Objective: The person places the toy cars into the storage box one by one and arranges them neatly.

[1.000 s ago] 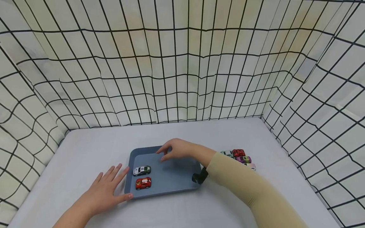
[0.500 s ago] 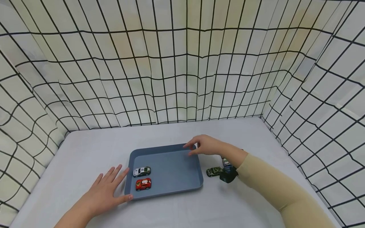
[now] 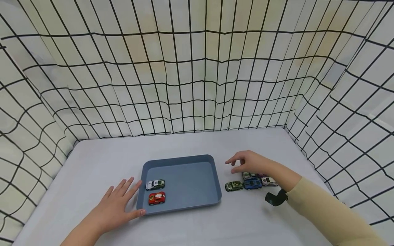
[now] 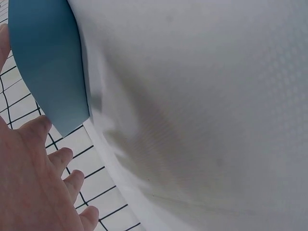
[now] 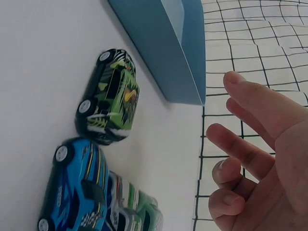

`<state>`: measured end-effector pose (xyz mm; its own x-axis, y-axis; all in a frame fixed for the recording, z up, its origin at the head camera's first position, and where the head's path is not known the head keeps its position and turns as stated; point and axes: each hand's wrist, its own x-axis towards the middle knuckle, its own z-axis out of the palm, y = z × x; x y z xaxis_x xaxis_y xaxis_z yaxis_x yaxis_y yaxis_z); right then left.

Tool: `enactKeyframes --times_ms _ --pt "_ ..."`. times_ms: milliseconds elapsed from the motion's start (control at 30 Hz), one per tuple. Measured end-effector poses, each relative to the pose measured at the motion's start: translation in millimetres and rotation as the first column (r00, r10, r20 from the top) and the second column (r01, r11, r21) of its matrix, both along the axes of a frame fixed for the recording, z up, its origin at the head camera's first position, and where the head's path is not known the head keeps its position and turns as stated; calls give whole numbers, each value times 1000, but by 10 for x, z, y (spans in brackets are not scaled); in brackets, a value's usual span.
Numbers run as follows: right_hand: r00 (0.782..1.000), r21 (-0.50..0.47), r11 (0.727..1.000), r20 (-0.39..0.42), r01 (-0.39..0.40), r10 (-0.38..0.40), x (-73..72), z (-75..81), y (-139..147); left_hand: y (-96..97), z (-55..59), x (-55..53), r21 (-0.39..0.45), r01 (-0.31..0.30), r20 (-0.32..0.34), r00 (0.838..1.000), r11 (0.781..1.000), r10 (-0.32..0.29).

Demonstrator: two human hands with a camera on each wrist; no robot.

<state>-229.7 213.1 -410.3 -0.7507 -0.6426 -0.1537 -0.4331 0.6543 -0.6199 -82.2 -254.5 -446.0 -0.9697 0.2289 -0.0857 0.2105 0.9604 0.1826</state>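
Observation:
A shallow blue-grey tray (image 3: 194, 188) lies on the white table. In its left part stand a white-and-green toy car (image 3: 155, 185) and a red toy car (image 3: 157, 198). My left hand (image 3: 112, 206) is spread flat beside the tray, its thumb and forefinger at the left rim. To the tray's right my right hand (image 3: 253, 162) hovers with loosely bent fingers, thumb and forefinger apart, holding nothing. Below it are a green camouflage toy car (image 5: 113, 96), a blue toy car (image 5: 77, 187) and a white toy car (image 3: 269, 181). Further cars behind them are partly hidden by this hand.
Black netting (image 3: 203, 82) over pale sheeting encloses the table (image 3: 184, 147) at the back and both sides. A dark wrist-worn piece (image 3: 276, 198) hangs below the right sleeve (image 3: 323, 208), close to the cars.
My right hand has moved right, from over the tray to over the car group, uncovering the tray's middle and the nearer cars. My left hand and the two cars in the tray stay put.

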Motion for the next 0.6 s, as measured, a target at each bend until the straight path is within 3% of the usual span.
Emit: enactKeyframes --times_ms 433,600 --pt "999 7 1000 41 25 -25 60 -39 40 6 15 -4 -6 -2 2 1000 1000 2" --pt "999 61 998 26 -28 27 90 -115 38 16 23 4 -14 2 2 1000 1000 -2"
